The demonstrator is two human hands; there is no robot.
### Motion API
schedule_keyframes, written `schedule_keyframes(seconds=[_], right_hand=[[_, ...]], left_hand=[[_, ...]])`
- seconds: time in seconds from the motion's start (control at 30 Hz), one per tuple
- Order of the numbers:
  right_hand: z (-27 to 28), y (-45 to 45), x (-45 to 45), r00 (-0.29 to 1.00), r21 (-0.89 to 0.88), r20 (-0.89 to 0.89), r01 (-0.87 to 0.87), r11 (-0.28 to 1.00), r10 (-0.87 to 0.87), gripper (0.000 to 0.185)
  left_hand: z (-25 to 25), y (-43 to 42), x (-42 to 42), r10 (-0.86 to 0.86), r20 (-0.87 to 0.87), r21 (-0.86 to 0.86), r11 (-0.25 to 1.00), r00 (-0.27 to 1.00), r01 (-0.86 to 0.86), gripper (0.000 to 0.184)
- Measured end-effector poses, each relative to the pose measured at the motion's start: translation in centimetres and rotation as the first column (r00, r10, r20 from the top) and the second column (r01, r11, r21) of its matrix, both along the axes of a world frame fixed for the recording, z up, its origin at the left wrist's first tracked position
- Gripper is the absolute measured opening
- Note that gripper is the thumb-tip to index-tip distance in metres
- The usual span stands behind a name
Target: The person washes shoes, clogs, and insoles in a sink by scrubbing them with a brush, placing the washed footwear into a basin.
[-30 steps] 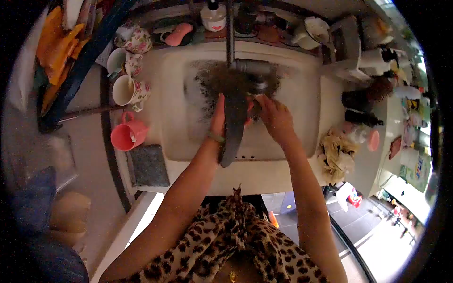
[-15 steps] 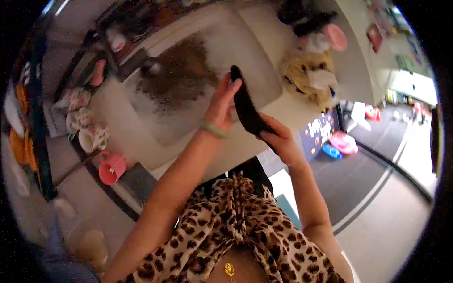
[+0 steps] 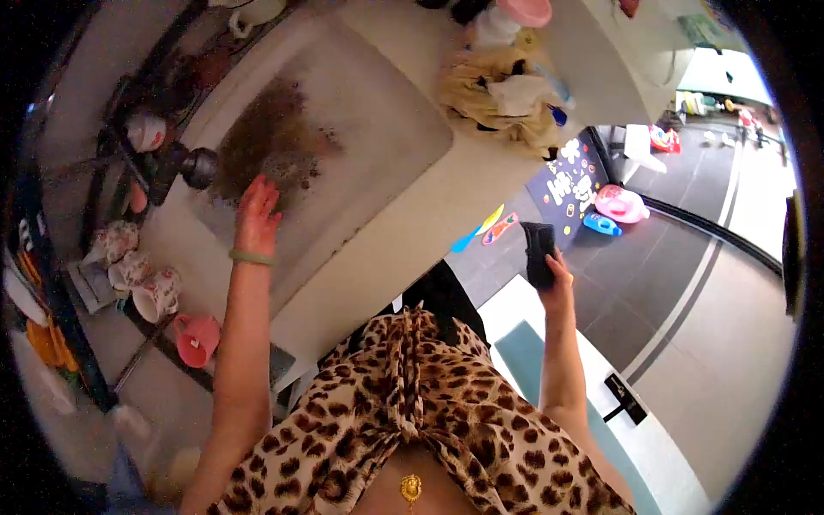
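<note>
My left hand [image 3: 257, 221], with a pale green bangle on the wrist, is stretched over the white sink [image 3: 395, 112]. It holds nothing and its fingers are slightly apart. Beside its fingertips are the dark round end of a faucet [image 3: 199, 168] and brown, murky water with dark specks [image 3: 275, 129] in the basin. Out to the right of the counter, my right hand [image 3: 558, 283] is closed around the lower end of a black elongated piece [image 3: 539, 253], held upright above the floor. Its exact kind I cannot make out.
Left of the sink stand floral mugs [image 3: 156, 294] and a pink mug [image 3: 196, 340]. A crumpled yellowish cloth [image 3: 506, 99] lies on the counter's right. Pink [image 3: 621, 204] and blue bottles [image 3: 602, 225] are on the floor, near a dark printed mat or panel [image 3: 562, 184].
My hands have parted. The left let go of the black piece and moved left toward the faucet; the right carried the piece right, away from the sink. The view has shifted too.
</note>
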State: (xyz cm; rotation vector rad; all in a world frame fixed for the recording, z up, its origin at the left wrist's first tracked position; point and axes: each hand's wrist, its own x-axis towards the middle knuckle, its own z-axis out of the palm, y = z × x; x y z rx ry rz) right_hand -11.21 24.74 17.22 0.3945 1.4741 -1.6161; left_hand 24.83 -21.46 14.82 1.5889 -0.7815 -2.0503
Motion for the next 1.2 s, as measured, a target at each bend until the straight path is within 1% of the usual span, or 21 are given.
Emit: schedule_keyframes(seconds=[0.03, 0.07, 0.1, 0.17, 0.2, 0.23, 0.27, 0.33, 0.47, 0.6, 0.63, 0.7, 0.73, 0.83, 0.9, 0.93, 1.0, 1.03, 1.07, 1.13, 1.2], right_hand=[[-4.8, 2.9, -0.3, 0.998, 0.012, 0.045, 0.046, 0.999, -0.046, 0.048], [-8.3, 6.3, -0.3, 0.967, 0.313, 0.185, 0.11, 0.943, -0.174, 0.046], [-10.2, 5.9, 0.2, 0.979, 0.633, 0.18, -0.043, 0.773, -0.093, 0.044], [-7.4, 3.2, 1.2, 0.988, 0.487, 0.145, -0.117, 0.866, 0.052, 0.043], [-6.3, 1.5, 0.6, 0.971, 0.35, 0.236, -0.06, 0.935, -0.026, 0.044], [-3.9, -1.6, 0.9, 0.97, 0.396, 0.075, -0.243, 0.886, 0.233, 0.046], [-1.6, -4.9, 0.6, 0.964, 0.386, 0.046, -0.261, 0.885, 0.264, 0.041], [4.5, -13.1, 0.9, 0.859, 0.379, -0.126, -0.421, 0.824, 0.496, 0.039], [10.8, -27.6, 2.6, 0.552, 0.199, -0.232, -0.779, 0.594, 0.801, 0.033], [5.8, -39.0, 7.1, 0.255, 0.113, -0.308, -0.947, 0.301, 0.917, 0.033], [2.7, -41.4, 8.7, 0.116, 0.235, -0.46, -0.94, 0.246, 0.88, 0.036], [-4.6, -45.5, 12.1, -0.206, 0.514, -0.638, -0.832, 0.211, 0.742, 0.042], [-7.0, -46.7, 13.6, -0.372, 0.648, -0.653, -0.726, 0.232, 0.659, 0.047], [-6.4, -47.4, 18.5, -0.506, 0.882, -0.401, -0.437, 0.174, 0.763, 0.055], [-6.6, -46.8, 19.0, -0.632, 0.93, -0.336, -0.338, 0.141, 0.698, 0.057], [-6.6, -46.0, 19.0, -0.688, 0.95, -0.293, -0.285, 0.124, 0.663, 0.059], [-6.2, -44.7, 17.1, -0.63, 0.864, -0.499, -0.314, 0.393, 0.595, 0.063], [-5.8, -44.4, 16.0, -0.601, 0.791, -0.597, -0.327, 0.518, 0.532, 0.064], [-5.9, -44.0, 15.5, -0.614, 0.809, -0.571, -0.306, 0.502, 0.546, 0.065], [-5.9, -44.1, 14.7, -0.632, 0.836, -0.526, -0.259, 0.485, 0.569, 0.065], [-5.2, -45.1, 13.6, -0.359, 0.824, -0.476, -0.501, 0.264, 0.803, 0.064]], left_hand=[[0.4, -0.2, 0.5, 0.023, 0.038, -0.017, 1.0, 0.999, -0.022, 0.054], [0.1, -0.4, 1.3, 0.01, 0.12, -0.041, 0.999, 0.993, -0.005, 0.053], [-1.0, -0.6, 2.5, 0.007, 0.21, -0.067, 0.998, 0.978, 0.007, 0.053], [-5.2, -0.8, 6.2, 0.107, 0.324, -0.216, 0.976, 0.94, -0.037, 0.053], [-8.4, -0.6, 8.8, 0.198, 0.334, -0.334, 0.939, 0.921, -0.081, 0.054], [-11.4, -0.7, 11.3, 0.156, 0.591, -0.382, 0.918, 0.791, 0.105, 0.057], [-14.4, -1.0, 13.3, 0.128, 0.797, -0.357, 0.888, 0.59, 0.291, 0.06], [-16.1, -2.1, 14.5, 0.144, 0.924, -0.286, 0.875, 0.354, 0.391, 0.065], [-17.9, -3.0, 8.3, 0.235, 0.879, -0.322, 0.934, 0.415, 0.153, 0.073], [-15.0, -1.5, 2.8, 0.282, 0.786, -0.289, 0.954, 0.551, -0.076, 0.072], [-14.8, -1.4, 2.0, 0.292, 0.731, -0.282, 0.952, 0.617, -0.117, 0.071], [-17.1, -1.6, 2.1, 0.305, 0.511, -0.305, 0.939, 0.803, -0.162, 0.068], [-19.2, -2.3, 2.8, 0.203, 0.365, -0.17, 0.974, 0.909, -0.149, 0.062], [-20.6, -2.2, 2.0, 0.107, 0.687, -0.223, 0.972, 0.719, 0.068, 0.047], [-15.4, -1.3, 2.3, 0.289, 0.339, -0.173, 0.954, 0.895, -0.243, 0.041], [-12.3, -0.6, 2.7, 0.392, 0.151, -0.096, 0.92, 0.908, -0.381, 0.038], [-11.1, 0.4, 3.6, 0.479, -0.27, 0.077, 0.876, 0.836, -0.477, 0.039], [-11.2, 0.9, 3.5, 0.444, -0.323, 0.093, 0.894, 0.835, -0.439, 0.039], [-11.4, 1.5, 3.5, 0.409, -0.375, 0.107, 0.911, 0.832, -0.399, 0.04], [-11.8, 1.9, 1.5, 0.152, -0.175, 0.012, 0.988, 0.973, -0.152, 0.043], [-6.8, 0.9, -1.1, 0.22, 0.058, 0.194, 0.954, 0.974, -0.227, 0.041]])
